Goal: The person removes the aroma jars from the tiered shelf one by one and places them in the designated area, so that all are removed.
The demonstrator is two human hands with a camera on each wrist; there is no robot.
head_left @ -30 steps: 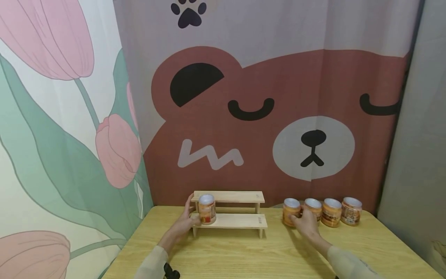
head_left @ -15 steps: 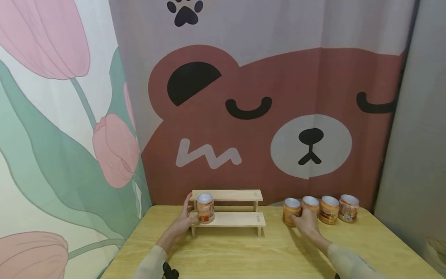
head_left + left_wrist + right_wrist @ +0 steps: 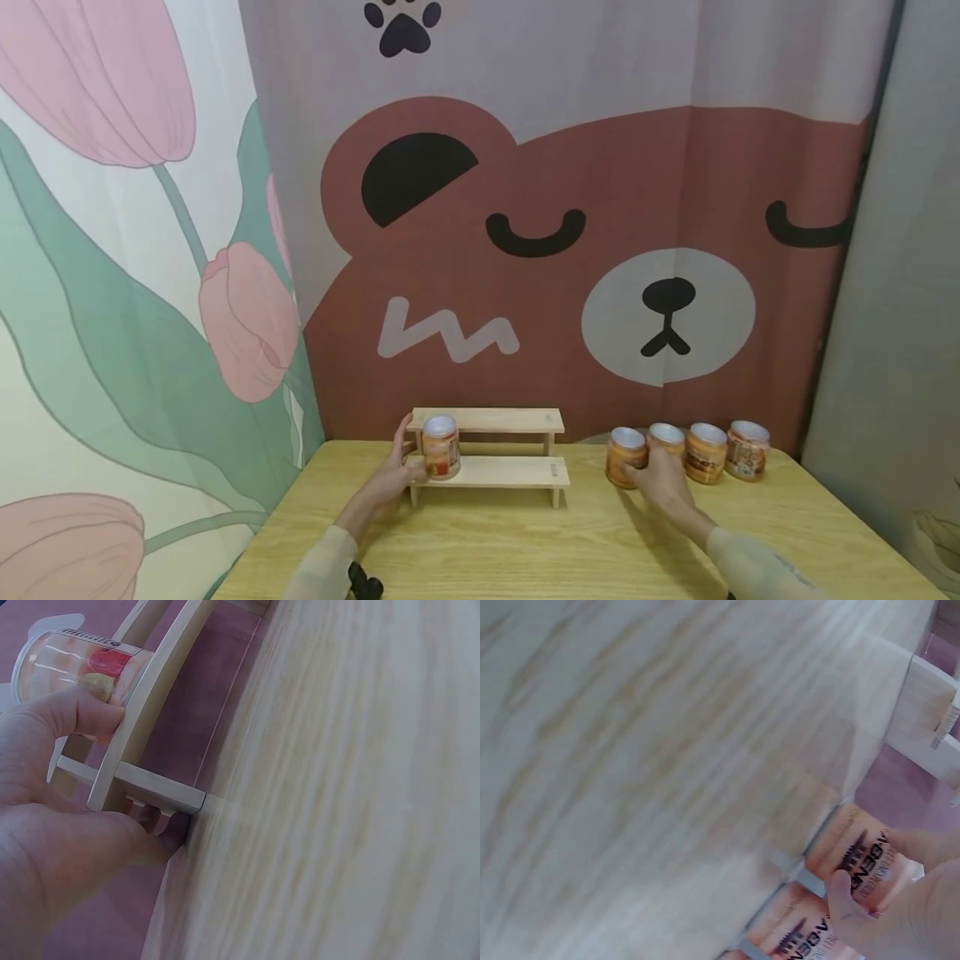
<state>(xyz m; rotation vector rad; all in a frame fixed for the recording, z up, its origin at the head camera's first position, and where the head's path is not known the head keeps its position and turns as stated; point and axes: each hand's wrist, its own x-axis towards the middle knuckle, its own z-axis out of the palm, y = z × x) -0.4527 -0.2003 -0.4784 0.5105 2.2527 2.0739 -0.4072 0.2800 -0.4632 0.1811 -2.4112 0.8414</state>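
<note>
My left hand (image 3: 390, 477) grips the left end of a two-tier wooden shelf (image 3: 517, 473), with its thumb (image 3: 99, 716) by the lower board and the other fingers around the side. On the lower step, at that end, one clear jar (image 3: 441, 450) with orange contents and a pale lid stands upright, close to the thumb. Over to the right, several similar jars stand in a row on the table. My right hand (image 3: 666, 483) holds the leftmost jar (image 3: 622, 460) of that row. Its thumb and a finger lie against the label (image 3: 862, 859) in the right wrist view.
Beside the held jar stand a second jar (image 3: 666, 435), partly behind my right hand, then a third jar (image 3: 706, 455) and another jar (image 3: 747, 452) farther right. The wooden table (image 3: 480, 550) ends at a bear-print curtain (image 3: 450, 275); a tulip-print curtain (image 3: 112, 333) hangs on the left.
The head view has shifted slightly. Both hands and the jars stay in about the same places.
</note>
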